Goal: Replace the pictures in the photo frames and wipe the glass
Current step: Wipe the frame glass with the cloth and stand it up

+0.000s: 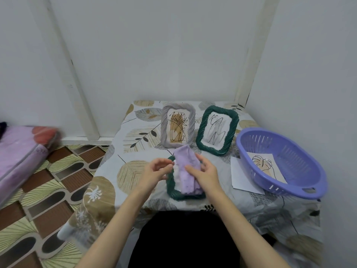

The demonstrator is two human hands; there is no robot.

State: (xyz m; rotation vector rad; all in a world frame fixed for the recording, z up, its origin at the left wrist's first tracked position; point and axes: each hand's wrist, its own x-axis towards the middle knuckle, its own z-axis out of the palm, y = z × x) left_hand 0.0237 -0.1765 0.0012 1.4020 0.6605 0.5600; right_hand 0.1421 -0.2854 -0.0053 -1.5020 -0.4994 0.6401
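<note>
A dark green frame (170, 187) lies flat near the table's front edge, mostly covered by a folded purple cloth (185, 171). My right hand (205, 174) holds the cloth, with the thumb on top and the fingers round its right edge. My left hand (154, 171) hovers at the frame's left rim with loosely curled fingers and holds nothing. A grey frame (177, 126) with a brown scribble picture stands upright at the back. To its right a second green frame (217, 130) leans with a grey scribble picture.
A purple plastic basket (301, 171) at the right holds a leaf picture (267, 167). A white sheet (241, 176) lies partly under it. A leaf-patterned cloth (135, 167) covers the table. The walls are close behind and to the right. A pink bundle (21, 157) lies on the floor at the left.
</note>
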